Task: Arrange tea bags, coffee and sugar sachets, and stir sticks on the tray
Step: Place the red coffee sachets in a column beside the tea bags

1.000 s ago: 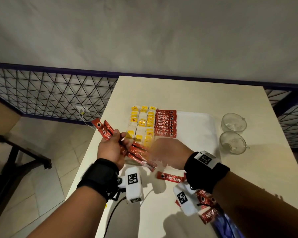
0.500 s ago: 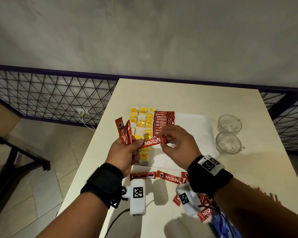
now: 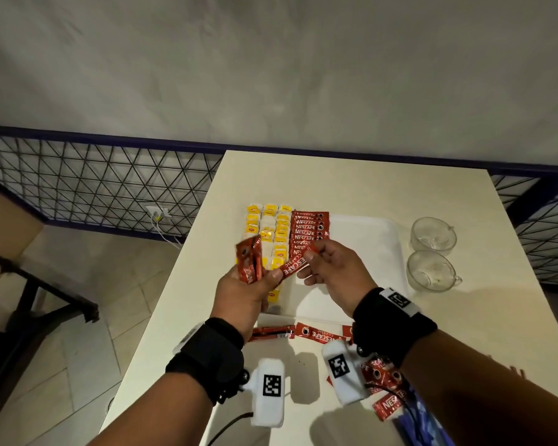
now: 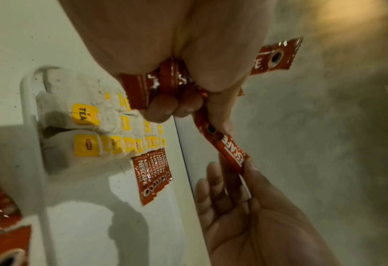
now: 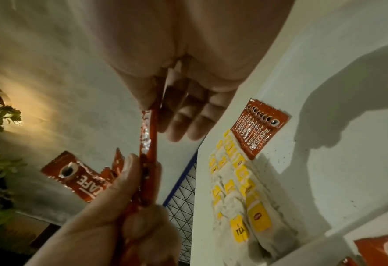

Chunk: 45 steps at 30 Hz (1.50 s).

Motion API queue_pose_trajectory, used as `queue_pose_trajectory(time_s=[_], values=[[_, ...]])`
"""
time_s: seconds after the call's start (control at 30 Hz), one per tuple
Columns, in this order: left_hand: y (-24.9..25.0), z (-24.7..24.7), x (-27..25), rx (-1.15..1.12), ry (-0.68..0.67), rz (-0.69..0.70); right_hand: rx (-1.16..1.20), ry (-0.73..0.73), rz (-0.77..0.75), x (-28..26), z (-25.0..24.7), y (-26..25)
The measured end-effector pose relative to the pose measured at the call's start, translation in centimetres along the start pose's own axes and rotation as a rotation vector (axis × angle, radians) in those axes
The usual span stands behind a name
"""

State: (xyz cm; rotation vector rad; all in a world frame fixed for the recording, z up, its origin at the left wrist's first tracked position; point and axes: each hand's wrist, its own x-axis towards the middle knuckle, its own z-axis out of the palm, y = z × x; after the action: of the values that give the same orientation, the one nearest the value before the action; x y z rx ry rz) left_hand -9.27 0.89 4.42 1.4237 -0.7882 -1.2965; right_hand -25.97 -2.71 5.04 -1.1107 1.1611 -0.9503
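Note:
My left hand grips a fan of red coffee sachets above the tray's near left corner. One red sachet spans between both hands: the left thumb pins one end, and my right hand pinches the other end between thumb and forefinger. On the white tray lie rows of yellow-tagged tea bags and a stacked column of coffee sachets. In the right wrist view the pinched sachet shows edge-on.
Two clear glass cups stand right of the tray. Loose coffee sachets lie on the table in front of the tray, and more lie under my right forearm. The table's left edge drops to a tiled floor beside a wire-mesh railing.
A second ago the left hand held the sachets low and the right hand reached in. Both hands have since risen, and the right hand has taken hold of one sachet's end.

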Motion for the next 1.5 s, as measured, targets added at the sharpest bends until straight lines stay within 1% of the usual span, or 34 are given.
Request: queue_pose_trajectory(time_s=[0.07,0.13,0.2,0.23,0.3,0.37,0.5,0.57,0.63,0.7,0.77,0.83,0.87,0.93,1.07,1.13,1.23,1.3,1.37,1.43,1.5], values=[[-0.3,-0.3,0.0,0.105,-0.03,0.034,-0.117,-0.051,0.007,0.2,-0.5,-0.1],[0.1,-0.5,0.1,0.157,-0.067,0.057,-0.31,-0.184,0.006,0.1,-0.9,-0.2],[0.7,-0.2,0.4,0.197,-0.153,0.038,-0.424,-0.292,-0.007,-0.1,-0.8,-0.1],[1.0,0.0,0.4,0.212,-0.196,0.016,-0.437,-0.306,-0.011,-0.2,-0.8,0.0],[1.4,0.3,0.5,0.208,-0.24,-0.04,-0.39,-0.259,0.002,0.1,-0.8,0.1],[1.6,0.3,0.5,0.175,-0.251,-0.077,-0.28,-0.204,0.027,0.3,-1.0,0.0],[1.0,0.5,0.3,0.005,-0.15,-0.103,-0.165,-0.173,0.032,0.2,-1.2,0.2],[0.8,0.7,0.3,-0.021,-0.138,-0.098,-0.199,-0.193,0.042,0.1,-1.1,0.4],[0.8,1.0,0.2,0.006,-0.168,-0.105,-0.267,-0.212,0.047,0.1,-1.1,0.5],[0.8,1.1,0.4,0.018,-0.156,-0.123,-0.288,-0.211,0.053,0.0,-1.1,0.7],[0.6,1.0,0.6,-0.082,-0.058,-0.14,-0.302,-0.19,0.064,0.0,-1.2,1.1],[0.3,0.8,0.9,-0.283,0.055,-0.192,-0.294,-0.166,0.082,-0.1,-1.3,1.8],[0.1,0.7,0.9,-0.361,0.082,-0.213,-0.274,-0.146,0.091,-0.1,-1.3,2.1],[-0.5,0.6,0.9,-0.429,0.103,-0.237,-0.215,-0.092,0.106,0.0,-1.4,2.5],[-1.3,0.8,1.0,-0.397,0.144,-0.259,-0.014,0.025,0.125,0.3,-1.4,2.9],[-1.6,0.7,1.2,-0.332,0.154,-0.257,0.022,0.092,0.141,0.8,-1.8,3.1],[-2.1,-0.2,1.1,-0.224,0.149,-0.257,-0.05,0.207,0.204,2.0,-3.6,4.1],[-2.3,-1.3,1.0,-0.195,0.153,-0.252,-0.103,0.307,0.265,3.0,-5.1,5.3],[-2.5,-2.6,1.0,-0.176,0.164,-0.256,-0.122,0.374,0.336,4.0,-6.2,6.7],[-2.8,-3.6,1.0,-0.149,0.179,-0.263,-0.185,0.392,0.393,4.9,-6.5,8.1],[-3.0,-4.4,1.1,-0.132,0.195,-0.276,-0.265,0.379,0.414,5.6,-6.2,9.0]])
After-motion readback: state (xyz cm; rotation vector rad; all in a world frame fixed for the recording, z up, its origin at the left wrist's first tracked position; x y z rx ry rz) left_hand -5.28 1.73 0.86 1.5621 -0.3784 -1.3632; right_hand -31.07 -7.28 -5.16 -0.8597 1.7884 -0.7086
